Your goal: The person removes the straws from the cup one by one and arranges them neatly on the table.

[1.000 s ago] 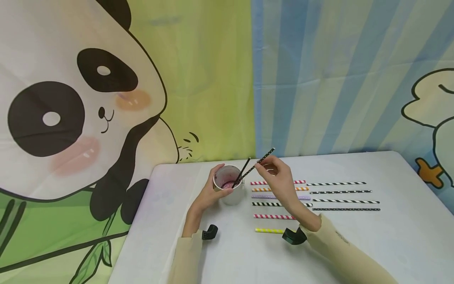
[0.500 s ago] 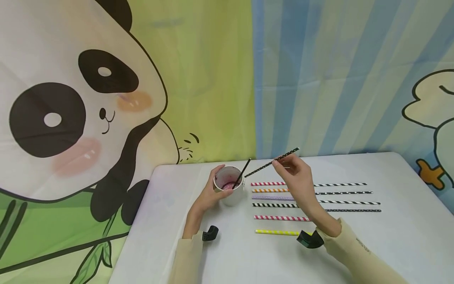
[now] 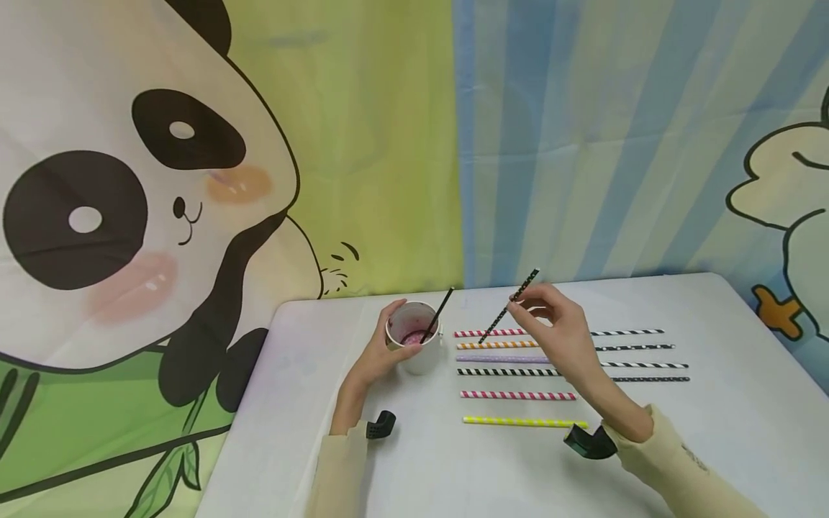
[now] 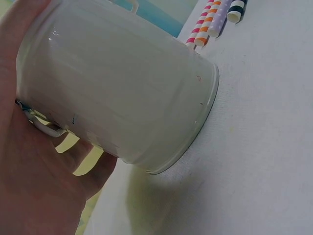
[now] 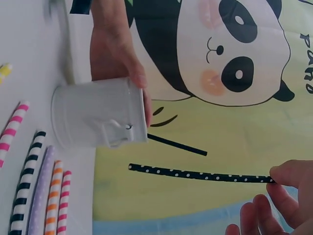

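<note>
My left hand point(image 3: 378, 357) grips a small white bucket point(image 3: 424, 364) round its side, the thumb near the rim. Inside, its bottom looks pinkish, and one black straw point(image 3: 439, 312) leans out over the right rim. To the right, my right hand point(image 3: 562, 332) pinches a black paper straw with white dots point(image 5: 195, 174) between thumb and fingertips. That straw slants in the air, its lower end apart from the bucket and above the laid-out straws. In the left wrist view, the bucket wall point(image 4: 117, 83) hides most of what lies behind it.
Paper straws lie in rows on the white table point(image 3: 518, 475): red-striped point(image 3: 518, 396), orange-striped point(image 3: 501, 346), lilac point(image 3: 499, 358), black-striped point(image 3: 508, 372) and yellow point(image 3: 521, 421). Several black-and-white straws point(image 3: 650, 379) form a second column on the right. A panda-print cloth point(image 3: 388, 144) hangs behind.
My right hand has drawn the dotted straw out of the bucket and moved right, and the straw now stands steeper. The left hand still holds the bucket in much the same place.
</note>
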Available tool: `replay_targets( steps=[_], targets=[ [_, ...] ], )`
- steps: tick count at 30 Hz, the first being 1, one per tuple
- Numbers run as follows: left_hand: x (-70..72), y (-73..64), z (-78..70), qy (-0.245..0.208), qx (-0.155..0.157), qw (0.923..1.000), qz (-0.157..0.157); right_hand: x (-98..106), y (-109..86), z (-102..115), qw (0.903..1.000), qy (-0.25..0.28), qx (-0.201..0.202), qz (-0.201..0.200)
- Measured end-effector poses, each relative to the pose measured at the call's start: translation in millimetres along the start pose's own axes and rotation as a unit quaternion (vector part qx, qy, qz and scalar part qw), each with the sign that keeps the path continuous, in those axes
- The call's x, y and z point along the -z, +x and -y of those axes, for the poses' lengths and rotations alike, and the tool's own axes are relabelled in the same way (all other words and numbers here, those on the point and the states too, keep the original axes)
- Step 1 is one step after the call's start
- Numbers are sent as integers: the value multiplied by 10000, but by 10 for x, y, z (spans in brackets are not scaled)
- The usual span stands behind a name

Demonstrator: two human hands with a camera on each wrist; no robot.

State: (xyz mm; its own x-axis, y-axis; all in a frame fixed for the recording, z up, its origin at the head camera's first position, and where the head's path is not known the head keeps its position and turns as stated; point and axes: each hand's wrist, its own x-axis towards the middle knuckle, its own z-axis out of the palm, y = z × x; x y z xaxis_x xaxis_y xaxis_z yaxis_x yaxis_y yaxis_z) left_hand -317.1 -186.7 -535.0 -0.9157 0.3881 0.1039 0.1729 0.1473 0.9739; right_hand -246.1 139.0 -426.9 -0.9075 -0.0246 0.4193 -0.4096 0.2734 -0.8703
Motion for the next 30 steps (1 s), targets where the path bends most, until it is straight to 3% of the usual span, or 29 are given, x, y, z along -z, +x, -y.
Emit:
replay_targets(
  steps=[12,20,26,28,30],
  targets=[
    [-10,-13,-20,22,-77,10000,-38,203,-143,-3,9947,-995,-110,225],
    [-6,-12,-23,-40,-96,9999,-18,263,-189,-35,9884,-1395,487,353],
    [-4,-2,-14,55,-74,9999,-44,325,-208,-53,9687,-2191,1051,515],
    [-5,1,-11,100,-48,9999,-55,335,-234,-83,9561,-2505,1412,566],
    [-5,0,-6,126,-31,9999,-63,336,-264,-128,9376,-2883,1845,609]
  ],
)
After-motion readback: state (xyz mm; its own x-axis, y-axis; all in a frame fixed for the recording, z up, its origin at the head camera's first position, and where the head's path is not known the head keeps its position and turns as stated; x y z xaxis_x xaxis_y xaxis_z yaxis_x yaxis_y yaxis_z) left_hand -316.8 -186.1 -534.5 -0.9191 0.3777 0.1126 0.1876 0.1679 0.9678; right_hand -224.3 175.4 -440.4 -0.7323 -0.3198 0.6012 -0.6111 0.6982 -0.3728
